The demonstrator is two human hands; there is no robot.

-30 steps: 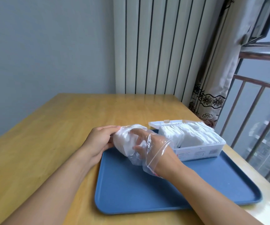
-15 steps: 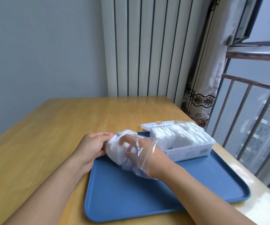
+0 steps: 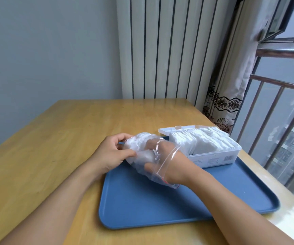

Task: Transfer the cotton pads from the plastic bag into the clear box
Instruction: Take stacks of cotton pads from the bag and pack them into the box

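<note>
Wooden counter fills the foreground, and a blue tray lies on it nearest the viewer, its front half bare. Both forearms reach in over the near edge.

At the tray's far left corner the two hands meet around a clear plastic bag with a zip strip at its mouth. The right hand is thrust inside up to the wrist, so the bag's mouth rings the wrist; its fingers curl round a clump of white cotton pads deep in the bag, though how firmly they clasp it is blurred by the film. The left hand pinches the bag's closed end from outside, thumb and fingers gripping the plastic. That outside grip looks meant to brace the bag so the inner hand can gather the last pads and pull free without dragging the bag along.

Just beyond, touching distance to the right, stands the clear box on the tray's far side, its hinged lid thrown back and flat. Rows of pads already stand on edge inside, nearly filling it, so the job seems close to done. Keeping the box beside the bag makes each carry short.

Behind rise a white ribbed radiator, a patterned curtain and window railings.
</note>
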